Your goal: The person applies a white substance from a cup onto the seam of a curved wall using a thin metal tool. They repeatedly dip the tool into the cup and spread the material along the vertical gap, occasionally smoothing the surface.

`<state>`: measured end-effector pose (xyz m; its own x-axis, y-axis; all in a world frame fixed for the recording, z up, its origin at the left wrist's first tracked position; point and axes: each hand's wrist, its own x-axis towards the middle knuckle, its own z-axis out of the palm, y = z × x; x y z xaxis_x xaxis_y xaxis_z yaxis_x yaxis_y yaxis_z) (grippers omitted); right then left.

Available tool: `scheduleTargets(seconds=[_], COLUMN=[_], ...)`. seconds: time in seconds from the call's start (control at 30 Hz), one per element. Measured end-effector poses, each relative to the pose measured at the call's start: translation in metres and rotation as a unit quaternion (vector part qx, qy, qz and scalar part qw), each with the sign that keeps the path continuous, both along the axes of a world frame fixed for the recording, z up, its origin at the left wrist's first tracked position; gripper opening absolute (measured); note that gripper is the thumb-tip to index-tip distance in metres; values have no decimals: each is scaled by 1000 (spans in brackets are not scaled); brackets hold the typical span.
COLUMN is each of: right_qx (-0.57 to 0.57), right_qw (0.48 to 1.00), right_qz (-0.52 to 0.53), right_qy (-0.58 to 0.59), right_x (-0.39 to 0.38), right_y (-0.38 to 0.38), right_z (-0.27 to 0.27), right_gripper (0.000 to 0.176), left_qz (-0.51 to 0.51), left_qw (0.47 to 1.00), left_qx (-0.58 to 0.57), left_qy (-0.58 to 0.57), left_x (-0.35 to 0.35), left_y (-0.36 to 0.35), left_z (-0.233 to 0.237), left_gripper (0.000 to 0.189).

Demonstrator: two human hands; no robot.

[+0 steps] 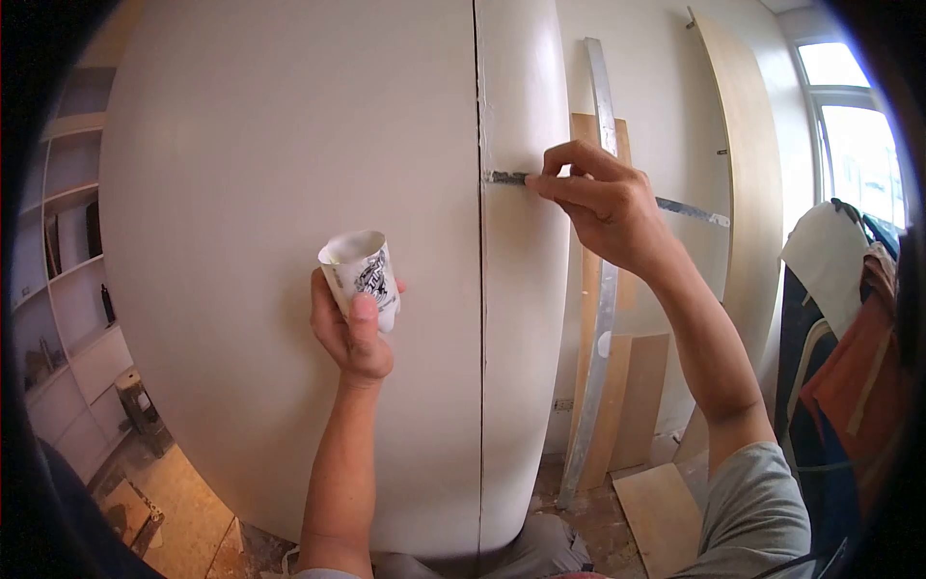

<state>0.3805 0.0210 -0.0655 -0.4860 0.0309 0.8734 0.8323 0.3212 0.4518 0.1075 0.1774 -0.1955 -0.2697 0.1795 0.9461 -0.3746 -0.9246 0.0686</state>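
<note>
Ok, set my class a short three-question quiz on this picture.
1. True or false: the left hand holds a cup.
2. What does the tip of the tool touch? A) the seam B) the cup C) the left hand
3. Fill in: a metal ___ leans on the wall behind the right hand.
Key: 1 true; 2 A; 3 strip.

White shelves (72,241) stand left, a bright window (854,145) right; wooden boards (637,396) and a metal strip (603,289) lean against the pale wall (656,77) above a dusty floor (193,521)
</note>
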Motion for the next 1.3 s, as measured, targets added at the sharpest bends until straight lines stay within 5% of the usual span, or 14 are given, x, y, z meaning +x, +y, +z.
scheduleTargets(seconds=[1.1, 1.2, 1.3], right_qx=[-17, -99, -67], right_qw=[1000, 994, 990], right_qz=[11, 35, 119], right_qy=[7, 13, 35], right_x=[-3, -2, -2], right_y=[-5, -14, -23], right_z=[-18, -17, -1], right_gripper=[28, 23, 19], left_qz=[-5, 37, 35], left_qw=[1000, 999, 999], left_qx=[-6, -15, 6], left_qy=[2, 2, 10], left_x=[0, 4, 4], left_y=[-3, -5, -2], left_z=[1, 1, 2], left_gripper=[62, 64, 63])
